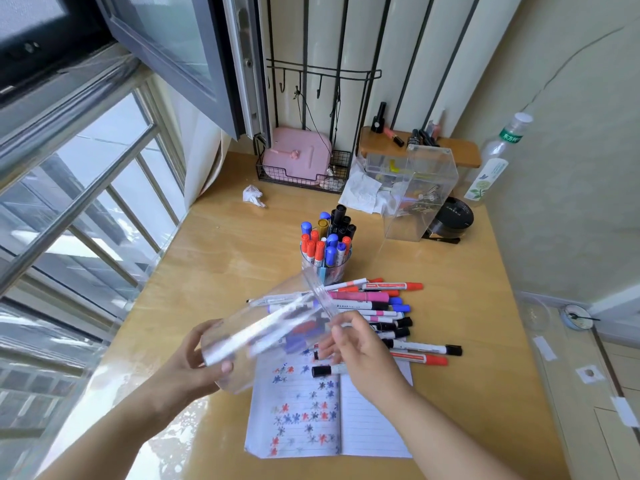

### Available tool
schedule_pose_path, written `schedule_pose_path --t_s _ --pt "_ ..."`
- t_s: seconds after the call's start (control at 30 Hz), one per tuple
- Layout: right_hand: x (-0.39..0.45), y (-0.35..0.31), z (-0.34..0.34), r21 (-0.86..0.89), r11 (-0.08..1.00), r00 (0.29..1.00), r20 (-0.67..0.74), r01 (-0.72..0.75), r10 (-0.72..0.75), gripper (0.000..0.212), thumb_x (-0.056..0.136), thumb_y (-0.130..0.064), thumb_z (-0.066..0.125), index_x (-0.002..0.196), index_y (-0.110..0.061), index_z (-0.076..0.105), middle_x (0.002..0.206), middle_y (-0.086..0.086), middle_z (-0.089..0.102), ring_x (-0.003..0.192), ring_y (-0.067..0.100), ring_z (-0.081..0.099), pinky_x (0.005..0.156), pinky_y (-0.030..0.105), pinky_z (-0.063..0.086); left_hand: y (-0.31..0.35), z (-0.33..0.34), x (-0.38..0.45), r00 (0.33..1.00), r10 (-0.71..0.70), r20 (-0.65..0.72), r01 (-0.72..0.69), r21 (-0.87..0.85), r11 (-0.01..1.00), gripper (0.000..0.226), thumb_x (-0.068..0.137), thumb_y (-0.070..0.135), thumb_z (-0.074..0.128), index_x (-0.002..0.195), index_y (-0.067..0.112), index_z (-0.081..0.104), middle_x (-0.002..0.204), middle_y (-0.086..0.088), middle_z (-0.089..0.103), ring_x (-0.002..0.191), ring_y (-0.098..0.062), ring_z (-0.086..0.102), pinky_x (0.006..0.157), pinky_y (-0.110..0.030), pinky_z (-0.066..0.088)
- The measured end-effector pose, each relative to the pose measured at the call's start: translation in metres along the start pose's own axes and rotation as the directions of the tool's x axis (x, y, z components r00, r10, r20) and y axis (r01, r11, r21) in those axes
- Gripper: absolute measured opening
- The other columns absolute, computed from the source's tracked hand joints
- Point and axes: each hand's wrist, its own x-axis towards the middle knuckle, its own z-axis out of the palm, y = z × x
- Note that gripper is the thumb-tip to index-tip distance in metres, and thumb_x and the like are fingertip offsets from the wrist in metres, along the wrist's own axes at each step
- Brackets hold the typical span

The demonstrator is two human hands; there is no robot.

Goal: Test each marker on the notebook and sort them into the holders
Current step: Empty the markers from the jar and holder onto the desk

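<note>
A clear holder (263, 327), tipped on its side, is gripped at its base by the left hand (194, 362). At three o'clock, its rim is pinched by the right hand (360, 351). Beneath lies the notebook (363, 417); loose markers (391, 306) are piled at one o'clock, a filled holder (327, 268) at twelve.

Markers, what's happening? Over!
Left hand grips clear holder, tilted. Right hand at its rim. Loose markers piled beyond notebook.

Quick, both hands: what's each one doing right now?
Left hand: grips the clear holder, tilted above the notebook.
Right hand: fingers at the holder's rim; motion blur, so its grip cannot be told.
</note>
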Motion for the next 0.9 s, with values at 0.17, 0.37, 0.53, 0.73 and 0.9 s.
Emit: schedule_pose_path --t_s 0.17,0.37,0.53,0.73,0.9 --pt "0.004 -0.024 0.004 -0.34 0.914 0.975 0.073 0.223 -0.21 0.011 0.096 -0.021 0.051 0.088 -0.027 0.053 0.08 -0.009 0.062 0.079 0.004 0.06 0.072 0.019 0.047 0.004 0.001 0.011 0.972 0.226 -0.069 -0.128 0.65 0.749 0.129 0.028 0.081 0.071 0.139 0.037 0.024 0.141 0.014 0.032 0.126 -0.002 0.034 0.1 -0.022 0.029" --pt "0.022 -0.047 0.031 -0.447 0.788 0.903 0.142 0.424 -0.405 0.008 0.095 -0.02 0.052 0.099 -0.026 0.056 0.09 -0.008 0.053 0.084 -0.003 0.048 0.074 0.009 0.037 0.033 0.026 0.043 0.819 0.559 -0.131 -0.314 0.713 0.627 0.124 0.04 0.068 0.079 0.144 0.032 0.022 0.133 0.011 0.043 0.125 -0.006 0.038 0.101 -0.034 0.037" --pt "0.038 -0.062 0.024 -0.448 0.815 0.926 0.25 0.368 -0.282 0.05 0.097 -0.023 0.05 0.136 -0.049 0.034 0.115 -0.014 0.049 0.097 -0.003 0.051 0.085 0.012 0.043 0.047 0.024 0.068 0.807 0.519 -0.282 -0.273 0.6 0.752 0.108 0.037 0.054 0.085 0.13 0.031 0.036 0.122 0.018 0.045 0.115 -0.001 0.045 0.087 -0.021 0.037" --pt "0.044 -0.038 -0.015 -0.529 0.822 0.976 0.067 0.21 -0.206 0.049 0.096 -0.024 0.051 0.125 -0.056 0.029 0.113 -0.019 0.052 0.099 -0.008 0.047 0.077 0.011 0.043 0.054 0.001 0.12 0.833 0.394 -0.388 -0.165 0.507 0.846 0.11 0.048 0.03 0.092 0.138 0.016 0.03 0.137 -0.006 0.041 0.117 -0.018 0.046 0.094 -0.031 0.04" --pt "0.049 -0.013 -0.034 -0.611 0.783 0.983 -0.043 0.118 -0.181 0.049 0.092 -0.023 0.058 0.128 -0.047 0.035 0.107 -0.029 0.046 0.103 -0.005 0.045 0.08 0.02 0.043 0.053 0.01 0.149 0.893 0.331 -0.305 -0.16 0.471 0.868 0.107 0.055 0.022 0.089 0.141 0.016 0.026 0.14 -0.003 0.038 0.125 -0.019 0.041 0.096 -0.028 0.036"
